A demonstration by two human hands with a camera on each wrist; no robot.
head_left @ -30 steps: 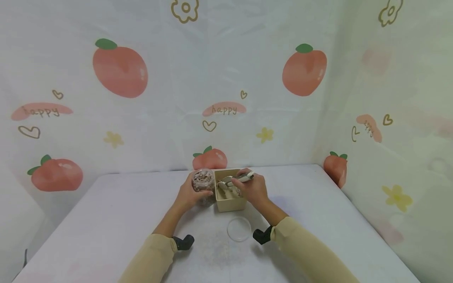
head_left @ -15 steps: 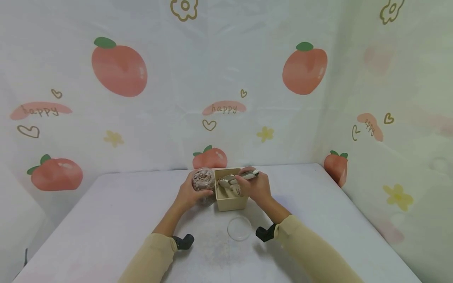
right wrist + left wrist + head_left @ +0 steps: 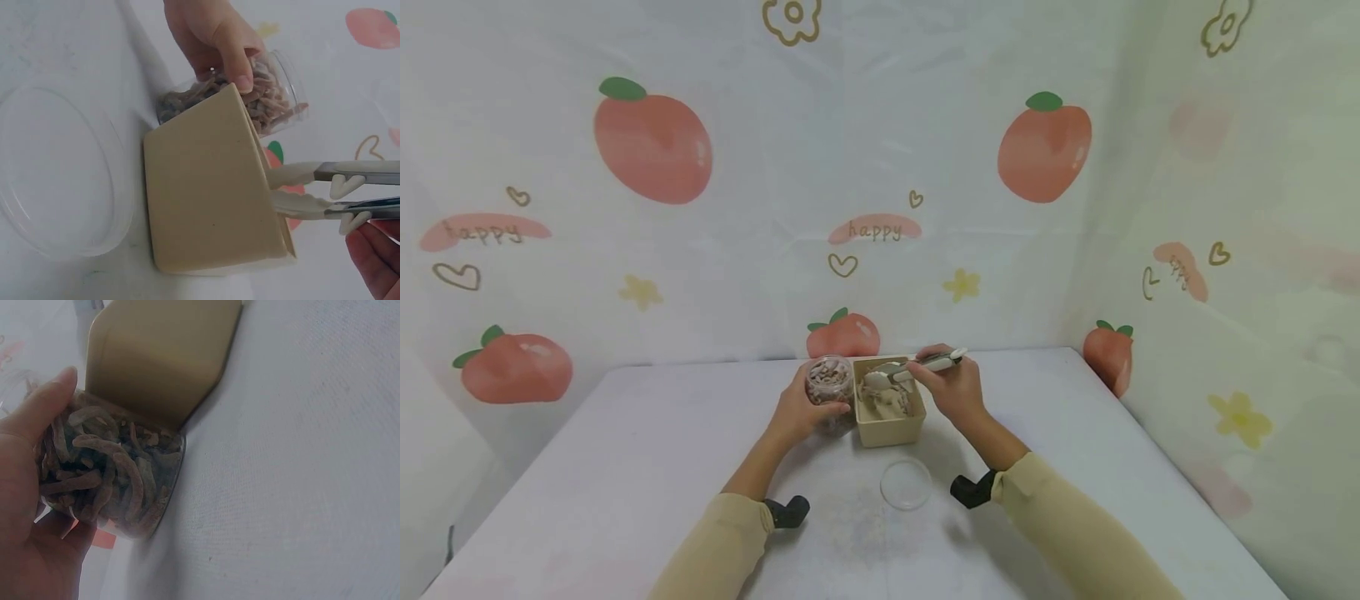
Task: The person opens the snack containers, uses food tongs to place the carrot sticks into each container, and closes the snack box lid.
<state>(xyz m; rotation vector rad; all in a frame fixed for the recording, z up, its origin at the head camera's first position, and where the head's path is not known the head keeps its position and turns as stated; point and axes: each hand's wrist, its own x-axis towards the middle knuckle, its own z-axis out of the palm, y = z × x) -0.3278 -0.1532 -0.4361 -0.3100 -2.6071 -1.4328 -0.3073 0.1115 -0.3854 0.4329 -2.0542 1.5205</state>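
Observation:
My left hand [image 3: 795,410] grips a clear plastic jar [image 3: 112,464] full of brownish, twig-like dried strips, its thumb laid across the side. The jar stands against the left wall of a beige square box [image 3: 891,433]. A few pale, thin pieces [image 3: 904,403] show inside that box. In my right hand [image 3: 958,390] is a pair of tongs [image 3: 359,169] with grey-and-white handles and cream tips. Those tips reach over the rim into the box, slightly apart in the right wrist view; their ends are hidden behind its wall.
A clear round lid [image 3: 906,485] lies flat on the white tabletop [image 3: 685,450], in front of the box. Black wrist-worn devices [image 3: 972,490] sit at both cuffs. Behind the table hangs a white cloth backdrop [image 3: 737,250] printed with fruit.
My right hand has drifted right and slightly up with the tongs, uncovering more of the box's inside. The tips stay over the box. My left hand and the jar hold still.

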